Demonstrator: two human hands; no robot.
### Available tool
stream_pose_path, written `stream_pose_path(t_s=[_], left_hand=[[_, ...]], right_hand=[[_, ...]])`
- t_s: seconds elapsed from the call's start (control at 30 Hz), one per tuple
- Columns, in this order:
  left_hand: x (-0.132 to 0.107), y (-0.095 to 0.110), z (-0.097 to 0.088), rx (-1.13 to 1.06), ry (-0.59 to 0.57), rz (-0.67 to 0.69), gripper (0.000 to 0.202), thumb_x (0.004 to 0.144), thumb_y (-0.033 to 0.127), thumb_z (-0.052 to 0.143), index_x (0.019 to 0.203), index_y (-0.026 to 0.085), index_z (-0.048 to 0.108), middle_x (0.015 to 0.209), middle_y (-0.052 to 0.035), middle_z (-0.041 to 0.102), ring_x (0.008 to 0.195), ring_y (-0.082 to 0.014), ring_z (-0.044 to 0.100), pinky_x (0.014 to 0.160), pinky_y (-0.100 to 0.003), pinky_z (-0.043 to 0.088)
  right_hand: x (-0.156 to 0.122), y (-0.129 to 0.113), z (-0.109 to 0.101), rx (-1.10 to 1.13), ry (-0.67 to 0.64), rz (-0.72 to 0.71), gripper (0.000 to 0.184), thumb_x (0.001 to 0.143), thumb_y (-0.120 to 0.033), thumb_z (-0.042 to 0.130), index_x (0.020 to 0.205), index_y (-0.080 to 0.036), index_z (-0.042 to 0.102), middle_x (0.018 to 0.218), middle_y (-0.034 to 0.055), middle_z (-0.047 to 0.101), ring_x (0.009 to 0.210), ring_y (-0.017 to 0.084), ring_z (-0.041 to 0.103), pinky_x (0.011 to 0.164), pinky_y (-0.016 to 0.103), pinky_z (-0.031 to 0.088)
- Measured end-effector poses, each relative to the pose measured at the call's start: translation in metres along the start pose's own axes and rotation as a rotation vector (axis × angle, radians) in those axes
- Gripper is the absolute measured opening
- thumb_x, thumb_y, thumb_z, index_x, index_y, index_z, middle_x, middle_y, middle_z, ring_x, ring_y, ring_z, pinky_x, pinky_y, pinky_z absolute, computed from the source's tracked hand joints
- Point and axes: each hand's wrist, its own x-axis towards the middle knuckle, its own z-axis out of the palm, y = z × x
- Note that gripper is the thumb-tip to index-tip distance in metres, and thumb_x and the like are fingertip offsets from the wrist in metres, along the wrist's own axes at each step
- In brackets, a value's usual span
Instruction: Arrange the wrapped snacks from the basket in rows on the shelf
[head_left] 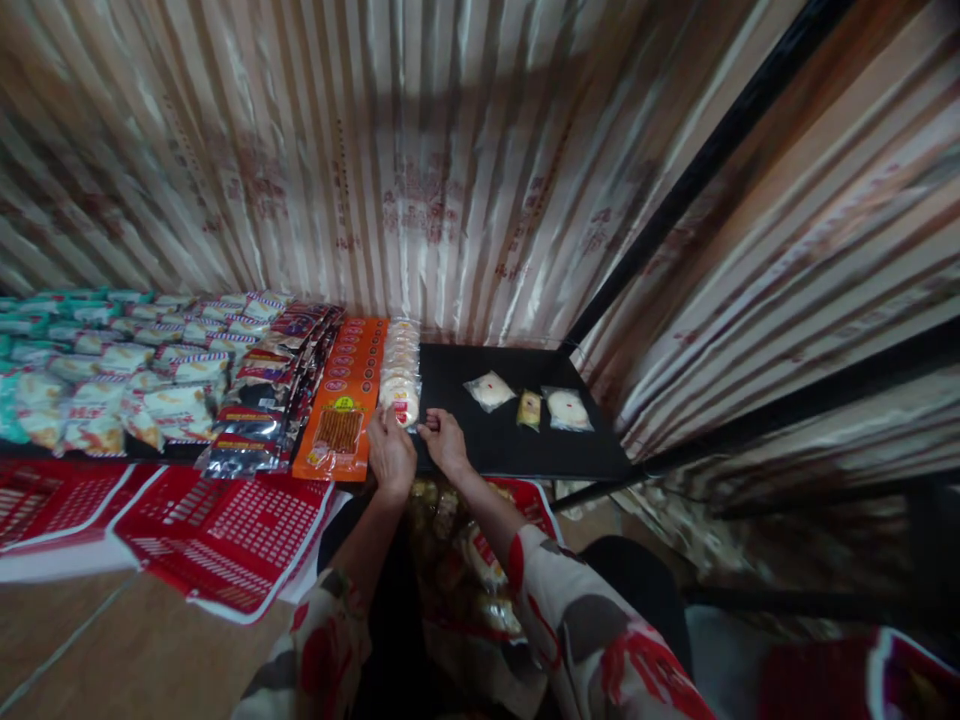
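With the left hand (392, 455) at the near edge of the front white packet (399, 392) and the right hand (445, 442) just apart, I can't tell remotely whether either grips, so I'd square the packet lightly beside the orange bag (345, 385) on the shelf (499, 455).

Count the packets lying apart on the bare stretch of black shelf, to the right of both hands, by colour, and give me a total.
White packets: 2
Yellow packet: 1
Total: 3
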Motion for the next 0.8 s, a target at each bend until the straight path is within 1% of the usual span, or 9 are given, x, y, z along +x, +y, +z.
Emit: stream_pose_path(t_s=[0.13,0.23,0.3,0.4,0.47,0.57,0.7,0.73,0.8], left_hand=[[-0.02,0.008,-0.008,-0.011,-0.143,0.19,0.039,0.078,0.009,0.038,0.115,0.017,0.05,0.114,-0.0111,0.048,0.109,-0.0224,0.043,0.093,-0.035,0.038],[-0.046,0.016,-0.009,-0.063,-0.267,0.301,0.035,0.079,0.009,0.036,0.107,0.017,0.055,0.106,-0.0089,0.054,0.102,-0.019,0.046,0.091,-0.031,0.039],[-0.066,0.021,-0.006,-0.078,-0.349,0.335,0.031,0.08,0.012,0.036,0.103,0.017,0.056,0.103,-0.0073,0.055,0.099,-0.0179,0.049,0.087,-0.029,0.041],[-0.096,0.025,-0.001,-0.039,-0.454,0.358,0.027,0.081,0.015,0.036,0.095,0.017,0.059,0.096,-0.0069,0.058,0.092,-0.0173,0.051,0.082,-0.029,0.043],[-0.112,0.025,0.002,-0.002,-0.493,0.352,0.025,0.081,0.015,0.038,0.091,0.018,0.06,0.09,-0.007,0.059,0.088,-0.0173,0.053,0.08,-0.029,0.043],[-0.128,0.022,0.002,0.016,-0.553,0.371,0.019,0.079,0.019,0.043,0.083,0.018,0.061,0.089,-0.008,0.059,0.09,-0.0191,0.053,0.081,-0.031,0.043],[-0.144,0.018,0.0,0.047,-0.658,0.349,0.024,0.077,0.029,0.05,0.095,0.017,0.06,0.103,-0.0105,0.058,0.101,-0.0228,0.051,0.085,-0.033,0.041],[-0.148,0.018,0.0,0.053,-0.687,0.329,0.026,0.077,0.031,0.05,0.096,0.016,0.06,0.104,-0.0108,0.058,0.101,-0.023,0.051,0.086,-0.033,0.041],[-0.154,0.016,0.0,0.049,-0.718,0.293,0.029,0.078,0.031,0.049,0.1,0.015,0.058,0.105,-0.0112,0.058,0.102,-0.0228,0.051,0.087,-0.033,0.04]], right_hand=[[-0.022,0.016,-0.015,0.066,-0.009,-0.035,0.023,0.074,-0.019,0.051,0.096,-0.017,0.056,0.092,0.004,0.058,0.081,0.011,0.058,0.072,0.023,0.048],[-0.041,0.029,-0.031,0.108,-0.009,-0.058,0.019,0.076,-0.02,0.047,0.091,-0.018,0.057,0.09,0.0035,0.06,0.079,0.011,0.058,0.073,0.023,0.048],[-0.054,0.039,-0.044,0.105,-0.011,-0.07,0.018,0.077,-0.022,0.046,0.089,-0.018,0.058,0.09,0.0031,0.061,0.079,0.011,0.058,0.075,0.024,0.047],[-0.076,0.055,-0.064,0.058,-0.014,-0.057,0.018,0.078,-0.025,0.045,0.088,-0.018,0.059,0.089,0.0033,0.062,0.08,0.012,0.058,0.075,0.025,0.046],[-0.09,0.067,-0.078,-0.02,-0.016,-0.027,0.019,0.079,-0.024,0.045,0.089,-0.018,0.059,0.087,0.003,0.064,0.079,0.013,0.058,0.074,0.025,0.045],[-0.109,0.085,-0.094,-0.199,-0.111,0.003,0.018,0.077,-0.021,0.047,0.088,-0.018,0.061,0.088,0.0049,0.065,0.08,0.015,0.059,0.077,0.027,0.044],[-0.127,0.106,-0.103,-0.326,-0.155,0.036,0.029,0.074,-0.021,0.053,0.102,-0.016,0.059,0.109,0.0109,0.06,0.104,0.02,0.053,0.09,0.03,0.038],[-0.131,0.11,-0.103,-0.34,-0.17,0.058,0.033,0.073,-0.022,0.054,0.105,-0.015,0.057,0.112,0.0118,0.059,0.105,0.021,0.052,0.089,0.03,0.038],[-0.137,0.116,-0.102,-0.353,-0.209,0.124,0.039,0.072,-0.024,0.056,0.11,-0.016,0.055,0.108,0.0113,0.061,0.101,0.021,0.056,0.085,0.03,0.04]])
